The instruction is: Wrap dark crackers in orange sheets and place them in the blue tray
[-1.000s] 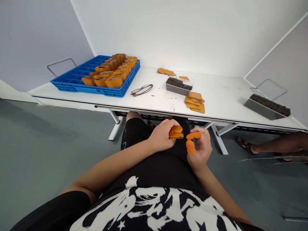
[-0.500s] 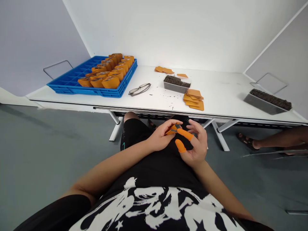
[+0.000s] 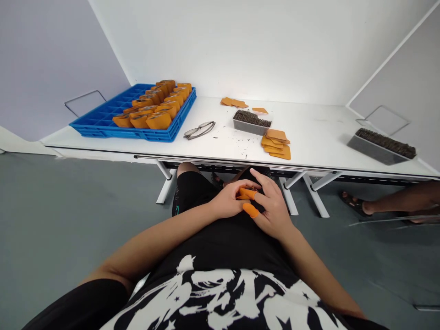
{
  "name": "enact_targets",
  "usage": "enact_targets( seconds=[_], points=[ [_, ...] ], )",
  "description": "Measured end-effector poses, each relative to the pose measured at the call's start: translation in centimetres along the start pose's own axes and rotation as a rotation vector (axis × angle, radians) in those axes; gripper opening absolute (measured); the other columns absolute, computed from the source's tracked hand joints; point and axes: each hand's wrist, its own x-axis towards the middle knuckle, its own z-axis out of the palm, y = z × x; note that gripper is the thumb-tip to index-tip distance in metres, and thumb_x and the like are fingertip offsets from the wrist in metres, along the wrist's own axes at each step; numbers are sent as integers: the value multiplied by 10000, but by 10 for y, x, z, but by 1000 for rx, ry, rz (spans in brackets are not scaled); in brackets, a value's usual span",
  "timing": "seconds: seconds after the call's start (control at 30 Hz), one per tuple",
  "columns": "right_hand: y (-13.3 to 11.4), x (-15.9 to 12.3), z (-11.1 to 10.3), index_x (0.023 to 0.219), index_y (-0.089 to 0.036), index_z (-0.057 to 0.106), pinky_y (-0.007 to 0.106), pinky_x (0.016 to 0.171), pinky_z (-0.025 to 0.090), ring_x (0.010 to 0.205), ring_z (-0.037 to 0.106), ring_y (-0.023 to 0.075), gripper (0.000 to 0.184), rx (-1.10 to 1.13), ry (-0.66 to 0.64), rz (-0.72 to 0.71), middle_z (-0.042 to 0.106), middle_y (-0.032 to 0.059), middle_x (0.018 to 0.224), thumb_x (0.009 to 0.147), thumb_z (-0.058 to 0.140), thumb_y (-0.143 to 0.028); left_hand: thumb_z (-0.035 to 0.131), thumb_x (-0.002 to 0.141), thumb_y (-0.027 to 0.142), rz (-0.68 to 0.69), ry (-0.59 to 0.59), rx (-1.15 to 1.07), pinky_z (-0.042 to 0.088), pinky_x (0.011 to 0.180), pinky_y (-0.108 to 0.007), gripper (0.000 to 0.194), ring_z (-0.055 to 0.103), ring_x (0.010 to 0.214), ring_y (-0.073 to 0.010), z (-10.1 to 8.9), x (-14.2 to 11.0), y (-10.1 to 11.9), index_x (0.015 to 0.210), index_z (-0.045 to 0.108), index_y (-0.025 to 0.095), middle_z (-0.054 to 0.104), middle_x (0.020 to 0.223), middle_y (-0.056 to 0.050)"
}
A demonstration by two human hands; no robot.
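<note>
Above my lap, my left hand [image 3: 227, 202] is closed around a small orange pouch [image 3: 241, 195], mostly hidden by its fingers. My right hand [image 3: 274, 211] wears orange finger cots on its thumb and index finger. The cot-covered index finger presses at the pouch's opening, while the thumb cot [image 3: 250, 210] sits apart, below it. Another finger of this hand stretches out toward the table. Whether the index tip is inside the pouch cannot be made out.
A blue divided tray [image 3: 120, 133] holds several filled orange pouches [image 3: 158, 121]. Glasses [image 3: 199, 130], orange pieces [image 3: 277, 144] and a box of thin dark pieces [image 3: 251, 127] lie on the white table [image 3: 309, 133]. Another dark-filled box [image 3: 374, 151] stands right, above a person's leg [image 3: 395, 201].
My right hand has moved left, bringing its index finger against the pouch. The grey piece seen at the pouch's opening is now hidden. My left hand keeps its hold.
</note>
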Motion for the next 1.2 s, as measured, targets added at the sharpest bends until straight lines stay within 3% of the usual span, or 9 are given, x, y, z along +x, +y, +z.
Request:
enact_targets(
  seconds=[0.13, 0.3, 0.4, 0.5, 0.67, 0.77, 0.97, 1.2],
  points=[
    [-1, 2, 0, 746, -204, 713, 546, 1078, 560, 1366, 608, 332, 339, 66, -129, 1, 639, 118, 1515, 995, 667, -429, 769, 820, 195, 16, -87, 88, 590, 762, -328, 257, 688, 839, -170, -1, -1, -6, 1054, 691, 124, 727, 978, -58],
    [-3, 0, 6, 716, -185, 659, 538, 1185, 503, 1529, 465, 326, 392, 134, -172, 13, 398, 122, 1712, 1045, 575, -380, 774, 752, 175, 53, -100, 226, 566, 830, -371, 284, 648, 896, -193, -7, 4, 4, 1021, 690, 137, 706, 984, -53],
    [0, -4, 10, 754, -185, 669, 541, 1190, 500, 1545, 445, 323, 364, 152, -158, 35, 345, 127, 1735, 1053, 559, -360, 750, 716, 176, 67, -74, 253, 558, 864, -393, 285, 627, 877, -206, -7, 6, 7, 989, 673, 145, 692, 953, -58],
    [2, -8, 11, 779, -189, 687, 546, 1190, 497, 1553, 434, 325, 332, 159, -142, 45, 333, 114, 1743, 1048, 568, -342, 742, 702, 175, 75, -78, 217, 576, 862, -392, 415, 658, 910, -230, -6, 6, 7, 1105, 644, 148, 696, 1035, -83],
    [0, -6, 9, 885, -180, 706, 592, 1266, 393, 1626, 296, 360, 224, 140, -92, 22, 226, 106, 1781, 1022, 618, -335, 850, 697, 258, 79, -26, 111, 567, 1032, -450, 758, 667, 1207, -314, -11, -2, 9, 1366, 501, 191, 604, 1407, -179],
    [-3, -4, 10, 948, -173, 702, 583, 1281, 377, 1639, 266, 359, 216, 126, -76, -12, 188, 115, 1789, 1030, 607, -349, 823, 748, 270, 42, 27, 64, 556, 1062, -445, 704, 660, 1254, -308, -14, -6, 10, 1369, 496, 209, 617, 1407, -167],
    [-6, -2, 12, 832, -178, 642, 552, 1238, 442, 1619, 321, 357, 230, 75, -73, -42, 360, 162, 1723, 1019, 631, -313, 760, 774, 188, -96, 0, 104, 586, 786, -333, 394, 703, 898, -203, -13, -8, 9, 1158, 680, 153, 748, 1060, -69],
    [-7, -1, 8, 821, -181, 631, 603, 1184, 474, 1558, 410, 395, 401, 30, -34, -53, 506, 202, 1625, 1053, 543, -495, 781, 751, 128, -96, 92, 187, 577, 926, -427, 429, 671, 1037, -231, -14, -6, 10, 1167, 680, 158, 713, 1133, -68]
  ],
)
